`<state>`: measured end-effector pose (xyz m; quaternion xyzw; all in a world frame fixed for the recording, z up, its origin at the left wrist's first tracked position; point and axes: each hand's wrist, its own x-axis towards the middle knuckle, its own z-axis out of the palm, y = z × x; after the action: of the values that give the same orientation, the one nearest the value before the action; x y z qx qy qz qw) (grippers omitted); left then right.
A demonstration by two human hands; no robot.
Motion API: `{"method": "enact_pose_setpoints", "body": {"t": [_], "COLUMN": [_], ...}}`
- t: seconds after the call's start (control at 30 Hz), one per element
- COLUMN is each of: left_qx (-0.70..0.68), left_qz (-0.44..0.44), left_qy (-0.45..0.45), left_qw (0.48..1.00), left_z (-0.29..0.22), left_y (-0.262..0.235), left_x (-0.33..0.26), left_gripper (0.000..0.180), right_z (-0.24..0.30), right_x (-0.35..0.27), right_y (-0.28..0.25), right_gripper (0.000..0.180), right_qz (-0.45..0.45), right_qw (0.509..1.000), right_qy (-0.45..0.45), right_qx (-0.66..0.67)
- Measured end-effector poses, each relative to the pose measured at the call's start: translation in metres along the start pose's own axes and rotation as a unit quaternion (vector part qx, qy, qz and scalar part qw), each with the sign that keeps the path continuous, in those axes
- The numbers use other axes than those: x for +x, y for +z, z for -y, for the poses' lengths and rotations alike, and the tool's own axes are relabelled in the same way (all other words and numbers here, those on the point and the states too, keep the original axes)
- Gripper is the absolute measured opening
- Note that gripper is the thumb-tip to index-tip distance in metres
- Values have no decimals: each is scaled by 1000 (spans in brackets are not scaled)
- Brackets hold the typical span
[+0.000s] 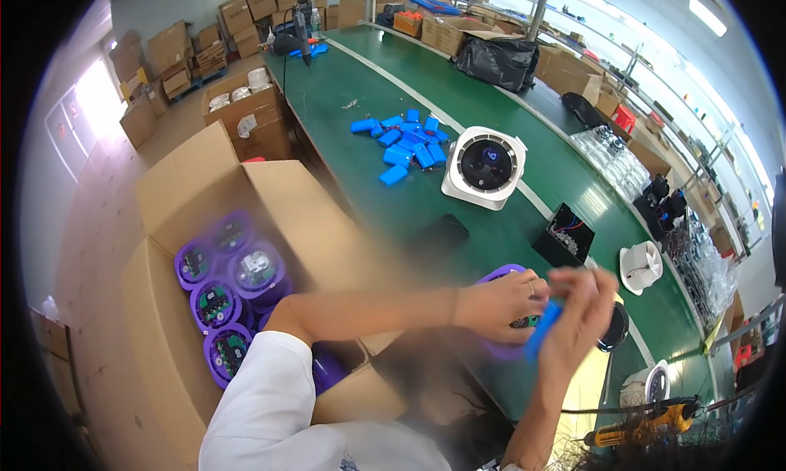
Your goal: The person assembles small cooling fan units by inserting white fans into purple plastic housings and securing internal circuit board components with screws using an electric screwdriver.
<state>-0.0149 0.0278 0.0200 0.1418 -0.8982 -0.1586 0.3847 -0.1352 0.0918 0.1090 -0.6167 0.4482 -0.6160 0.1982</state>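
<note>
Head view here, and I'm watching from a distance: the purple round housing sits on the green tabletop, right of centre in the lower half of the frame. Left hand is laid over it, fingers bent down; I'd guess that's to keep it from sliding, but I can't tell if they actually grip the rim. Right hand is kinda blurry, fingers curled around a blue battery pack held just beside the housing, maybe tilted so the palm doesn't block things.

More blue packs lie in a loose pile at upper centre, probably there so they don't crowd the hands. Black open box of small silvery bits is nearer, I'd say for easy reach. Over on the left, the cardboard carton has purple units packed close, several with green boards facing up, which probably keeps the boards from getting scraped.
</note>
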Motion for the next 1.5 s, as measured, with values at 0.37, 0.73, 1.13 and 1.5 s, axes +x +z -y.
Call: {"method": "enact_pose_setpoints", "body": {"t": [0.37,0.73,1.13,1.5], "left_qx": [-107,26,-335,-430], "left_qz": [18,125,118,122], "left_qy": [-9,-208,-452,-525], "left_qw": [994,970,819,724], "left_z": [7,-38,65,96], "left_y": [5,-59,-59,-63], "left_x": [-5,6,-78,-70], "left_gripper": [42,54,61,61], "right_z": [-43,-5,-99,-123], "right_x": [132,45,-33,-49], "right_y": [196,80,-42,-33], "right_gripper": [22,21,16,15], "right_qz": [184,19,-78,-55], "right_qw": [981,989,994,998], "right_qy": [-14,-132,-53,-16], "right_qx": [59,59,-48,-5]}}
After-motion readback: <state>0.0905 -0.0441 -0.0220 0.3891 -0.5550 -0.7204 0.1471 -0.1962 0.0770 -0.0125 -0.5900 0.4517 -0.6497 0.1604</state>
